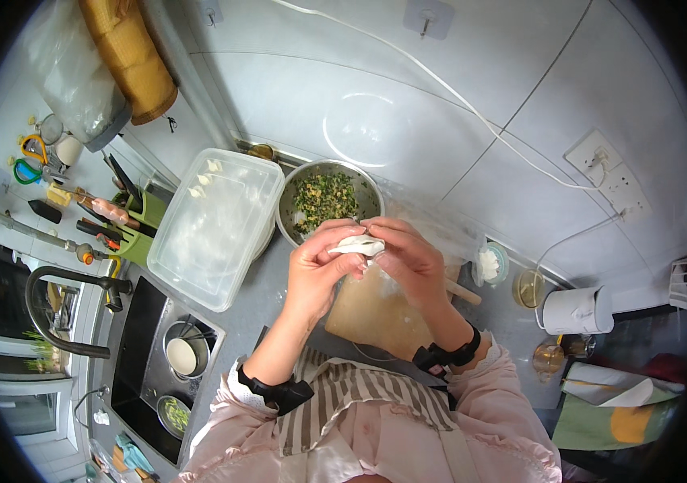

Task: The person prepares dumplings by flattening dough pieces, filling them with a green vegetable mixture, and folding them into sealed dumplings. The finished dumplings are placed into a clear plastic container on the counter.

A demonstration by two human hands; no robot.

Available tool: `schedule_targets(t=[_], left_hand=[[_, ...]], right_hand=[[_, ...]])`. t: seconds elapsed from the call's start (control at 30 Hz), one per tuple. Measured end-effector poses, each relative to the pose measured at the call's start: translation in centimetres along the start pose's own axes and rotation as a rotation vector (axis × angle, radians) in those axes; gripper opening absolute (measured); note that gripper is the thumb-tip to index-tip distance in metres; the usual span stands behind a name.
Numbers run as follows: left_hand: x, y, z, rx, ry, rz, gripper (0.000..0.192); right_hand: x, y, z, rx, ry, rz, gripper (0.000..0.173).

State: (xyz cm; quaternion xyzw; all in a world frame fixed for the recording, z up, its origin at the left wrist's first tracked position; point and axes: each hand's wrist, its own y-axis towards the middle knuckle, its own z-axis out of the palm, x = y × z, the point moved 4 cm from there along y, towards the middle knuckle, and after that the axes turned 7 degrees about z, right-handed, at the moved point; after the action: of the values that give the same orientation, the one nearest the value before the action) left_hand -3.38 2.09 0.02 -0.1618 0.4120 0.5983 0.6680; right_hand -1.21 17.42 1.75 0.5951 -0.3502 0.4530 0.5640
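Observation:
Between the fingertips of both hands is a folded white dumpling [358, 244], with a little green filling showing along its edge. My left hand [320, 259] pinches it from the left and my right hand [406, 256] from the right. Just beyond them stands a metal bowl [373, 188] of chopped green and yellow filling [325, 196]. Under my right forearm lies a floured wooden board [367, 314], partly covered by my arms. A rolling pin [463, 292] shows beside that forearm. To the left, a translucent plastic lid [210, 235] carries several finished dumplings [199, 181] near its far corner.
A sink [150, 386] with pots and a black faucet [71, 347] is at the left. Behind the lid stands a green knife holder [141, 223]. On the right are a small bowl of flour [490, 264], a glass cup [527, 288] and a white kettle-like appliance [576, 310].

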Motion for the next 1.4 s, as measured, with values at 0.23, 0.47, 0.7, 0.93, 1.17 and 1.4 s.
schedule_targets(t=[0.23, 0.47, 0.7, 0.93, 1.17, 1.4], left_hand=[[-0.6, -0.4, 0.1, 0.022, 0.022, 0.067, 0.031], [-1.9, -0.5, 0.6, 0.050, 0.383, 0.212, 0.036], [-3.1, -0.7, 1.0, 0.095, 0.594, 0.232, 0.033], [-3.3, -0.8, 1.5, 0.166, 0.623, 0.210, 0.032], [-4.2, -0.7, 1.9, 0.257, 0.772, 0.291, 0.031], [-5.1, -0.8, 2.9, 0.275, 0.840, 0.340, 0.029]], right_hand=[[-0.2, 0.1, 0.6, -0.024, 0.064, -0.102, 0.030], [0.7, 0.0, 0.0, -0.061, -0.094, -0.166, 0.024], [2.4, 0.4, 0.4, -0.057, -0.251, -0.312, 0.027], [3.6, 0.9, 0.4, -0.040, -0.397, -0.446, 0.029], [4.8, 0.6, 0.7, -0.022, -0.516, -0.500, 0.031], [5.4, 0.5, 0.8, -0.012, -0.552, -0.628, 0.035]])
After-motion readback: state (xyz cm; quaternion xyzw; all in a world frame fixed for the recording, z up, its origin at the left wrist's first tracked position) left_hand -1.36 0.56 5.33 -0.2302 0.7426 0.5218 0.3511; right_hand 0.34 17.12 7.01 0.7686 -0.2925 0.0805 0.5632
